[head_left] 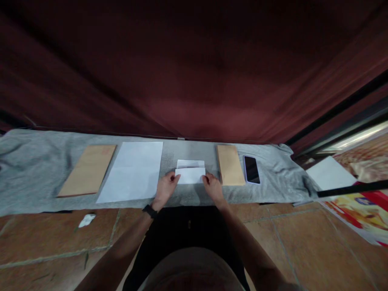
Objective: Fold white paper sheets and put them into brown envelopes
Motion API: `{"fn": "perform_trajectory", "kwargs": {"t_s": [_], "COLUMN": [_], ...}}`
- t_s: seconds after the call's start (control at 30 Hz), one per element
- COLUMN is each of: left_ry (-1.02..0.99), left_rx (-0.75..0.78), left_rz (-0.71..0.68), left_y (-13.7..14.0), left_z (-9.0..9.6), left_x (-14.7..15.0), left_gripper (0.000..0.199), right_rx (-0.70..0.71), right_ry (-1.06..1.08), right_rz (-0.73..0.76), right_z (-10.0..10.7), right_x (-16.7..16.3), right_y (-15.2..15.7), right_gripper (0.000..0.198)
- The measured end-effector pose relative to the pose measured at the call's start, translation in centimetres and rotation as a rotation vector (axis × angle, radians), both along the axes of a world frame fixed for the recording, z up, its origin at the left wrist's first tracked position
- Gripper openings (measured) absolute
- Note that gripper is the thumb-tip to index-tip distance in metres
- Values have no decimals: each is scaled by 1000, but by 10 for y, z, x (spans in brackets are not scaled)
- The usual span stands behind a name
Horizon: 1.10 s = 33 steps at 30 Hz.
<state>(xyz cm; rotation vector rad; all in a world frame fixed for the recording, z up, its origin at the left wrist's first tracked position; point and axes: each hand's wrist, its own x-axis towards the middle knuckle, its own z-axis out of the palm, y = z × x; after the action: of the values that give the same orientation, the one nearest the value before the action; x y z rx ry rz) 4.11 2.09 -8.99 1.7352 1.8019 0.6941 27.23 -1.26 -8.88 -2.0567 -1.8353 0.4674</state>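
Note:
Between my two hands is a folded sheet of white paper (190, 176), with a narrower flap showing behind its front panel. My left hand (165, 188) pinches its left edge, thumb on the front. On the opposite edge my right hand (213, 186) grips the paper the same way. Left of my hands lies a stack of larger white sheets (133, 171) on the grey cloth. Close to my right hand rests a stack of small brown envelopes (232, 165). A black watch or band is on my left wrist.
Larger brown envelopes (87, 169) lie at the left on the grey cloth (39, 161). A phone (251, 169) lies at the right. Behind hangs a dark red curtain (194, 89). A scrap of white paper (87, 220) is on the tiled floor, and printed packaging (360, 214) sits at far right.

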Motion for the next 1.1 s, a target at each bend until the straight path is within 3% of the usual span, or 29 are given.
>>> {"fn": "perform_trajectory", "kwargs": {"t_s": [0.13,0.3,1.1], "left_ry": [289,463,601], "left_rx": [-93,-165,-131], "left_rz": [-14,-44,-13], "left_y": [10,20,39], "left_z": [13,24,22], "left_x": [10,19,32], "left_gripper": [31,37,49], "right_rx": [-177,-234,-122], "right_ry": [-146,-222,-334], "right_rz": [-64,-97,-126], "right_z": [13,18,8], "right_x": [-7,-10,-15], "right_y": [13,25,47], "right_gripper": [31,33,35]}}
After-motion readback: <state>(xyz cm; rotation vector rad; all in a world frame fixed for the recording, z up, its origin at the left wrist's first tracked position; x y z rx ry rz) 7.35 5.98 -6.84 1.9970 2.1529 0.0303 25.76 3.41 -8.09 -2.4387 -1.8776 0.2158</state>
